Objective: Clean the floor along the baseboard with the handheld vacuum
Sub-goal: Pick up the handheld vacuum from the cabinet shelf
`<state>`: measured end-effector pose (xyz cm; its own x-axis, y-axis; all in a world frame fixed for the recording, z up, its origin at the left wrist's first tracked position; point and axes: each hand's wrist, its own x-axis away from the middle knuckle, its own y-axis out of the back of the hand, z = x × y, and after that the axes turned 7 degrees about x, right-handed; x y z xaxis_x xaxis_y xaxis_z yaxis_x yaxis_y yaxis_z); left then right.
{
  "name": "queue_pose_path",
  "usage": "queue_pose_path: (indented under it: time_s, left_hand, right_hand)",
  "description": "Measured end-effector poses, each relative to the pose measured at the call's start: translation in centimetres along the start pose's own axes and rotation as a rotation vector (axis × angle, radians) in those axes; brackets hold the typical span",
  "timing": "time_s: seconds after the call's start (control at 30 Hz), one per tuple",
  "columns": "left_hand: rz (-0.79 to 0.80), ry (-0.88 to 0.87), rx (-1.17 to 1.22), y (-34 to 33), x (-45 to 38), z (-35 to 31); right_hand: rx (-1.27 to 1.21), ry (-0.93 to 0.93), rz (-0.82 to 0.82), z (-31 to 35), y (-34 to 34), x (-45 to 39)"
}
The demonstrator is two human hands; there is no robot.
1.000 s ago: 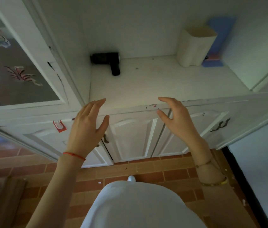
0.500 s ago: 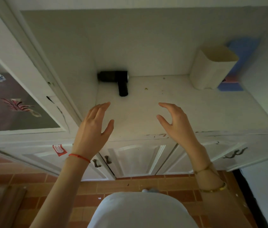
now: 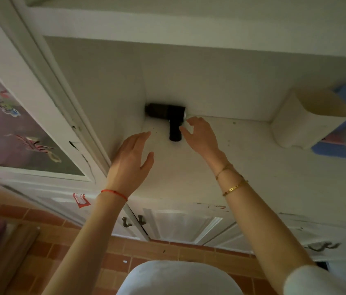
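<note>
My hands have reached in: right hand (image 3: 199,137), open, now just beside the handheld vacuum (image 3: 169,118); left hand (image 3: 130,160) open, empty. Grasp comes next.

One head-worn wide-angle view looks forward and down, close over a white cabinet shelf (image 3: 242,167) and brick floor (image 3: 168,254).

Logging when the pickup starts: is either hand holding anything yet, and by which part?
Nothing is held. The right hand is open beside the handle of the black handheld vacuum, fingers not closed round it; the left hand hovers open, apart from it.
</note>
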<state>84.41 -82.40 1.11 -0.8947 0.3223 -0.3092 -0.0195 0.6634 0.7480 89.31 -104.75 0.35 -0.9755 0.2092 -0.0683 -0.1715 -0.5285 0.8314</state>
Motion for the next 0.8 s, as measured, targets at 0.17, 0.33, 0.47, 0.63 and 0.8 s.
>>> queue_pose_path:
  time_s: [0.17, 0.33, 0.47, 0.63, 0.8]
  left_hand:
    - [0.041, 0.030, -0.009, -1.2, -1.0, 0.7]
    - [0.062, 0.057, -0.010, -2.0, -2.1, 1.3]
    - [0.074, 0.069, -0.009, -2.4, -3.0, 1.6]
    - [0.062, 0.076, -0.003, -3.1, -4.6, 2.2]
    - [0.023, 0.209, 0.131, -4.2, -6.1, 2.1]
  right_hand:
    - [0.107, -0.070, 0.045, 0.5, -3.4, -4.5]
    - [0.163, -0.138, 0.028, 0.7, -5.1, -6.4]
    - [0.103, -0.175, 0.065, 0.5, -5.8, -7.2]
    - [-0.241, -0.193, -0.001, 0.0, -6.1, -6.9]
    - [-0.319, -0.206, -0.017, -1.3, -4.1, -4.8]
